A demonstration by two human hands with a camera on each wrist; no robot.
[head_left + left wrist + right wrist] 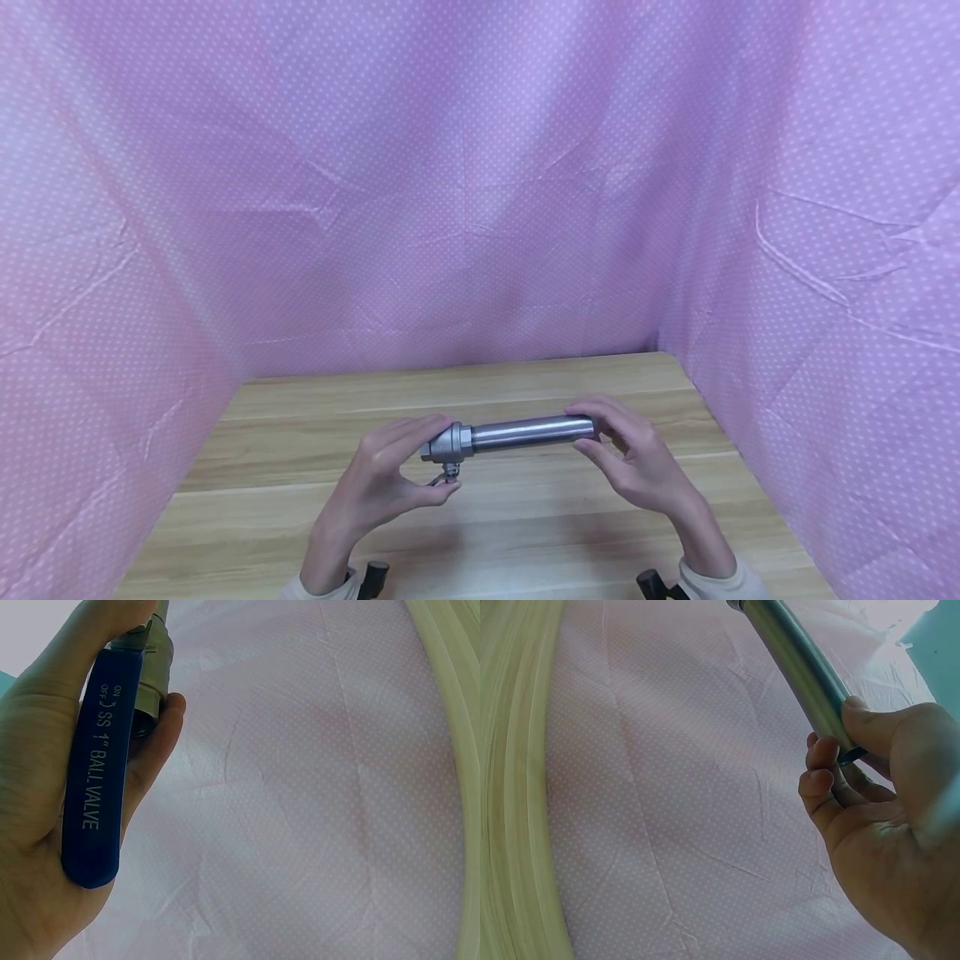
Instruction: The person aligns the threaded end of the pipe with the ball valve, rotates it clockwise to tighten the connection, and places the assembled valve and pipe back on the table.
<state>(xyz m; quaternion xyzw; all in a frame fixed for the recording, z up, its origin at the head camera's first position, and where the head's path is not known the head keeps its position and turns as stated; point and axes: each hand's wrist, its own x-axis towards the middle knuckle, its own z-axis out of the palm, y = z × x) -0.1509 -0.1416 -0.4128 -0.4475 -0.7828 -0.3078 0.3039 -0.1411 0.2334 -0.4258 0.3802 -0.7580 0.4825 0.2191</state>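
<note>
A steel ball valve [448,445] with a smooth metal pipe [528,432] joined to its right side is held up above the table. My left hand [386,471] grips the valve body, fingers along its far side and thumb at the stem. In the left wrist view the valve's blue lever handle [99,769], lettered "SS 1" BALL VALVE", lies along the palm. My right hand [633,454] pinches the pipe's right end between thumb and fingers. The right wrist view shows that pipe end [844,750] between the thumb and the curled fingers.
A wood-grain table [517,533] spreads below both hands. Pink dotted cloth [465,208] hangs along its back and both sides. Black wrist mounts [373,577] show at the bottom edge near the light sleeves [723,581].
</note>
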